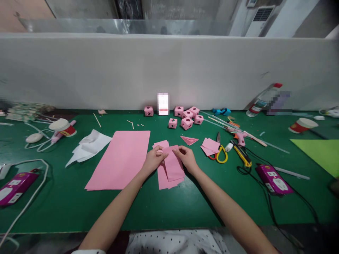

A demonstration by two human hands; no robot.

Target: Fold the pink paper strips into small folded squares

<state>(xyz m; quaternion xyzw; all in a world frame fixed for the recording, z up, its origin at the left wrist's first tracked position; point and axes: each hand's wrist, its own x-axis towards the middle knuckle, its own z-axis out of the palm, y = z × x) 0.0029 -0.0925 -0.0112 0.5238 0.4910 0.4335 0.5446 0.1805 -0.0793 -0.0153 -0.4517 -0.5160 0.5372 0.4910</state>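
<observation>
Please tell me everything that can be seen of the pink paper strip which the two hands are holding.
The pink paper strip is a plain rectangle, longer than wide, and looks like matte coloured paper. The left hand and right hand hold it near its far end; its near end points toward the person, slightly slanted. It overlaps other pink pieces in the view; whether its far edge is folded cannot be told.
</observation>
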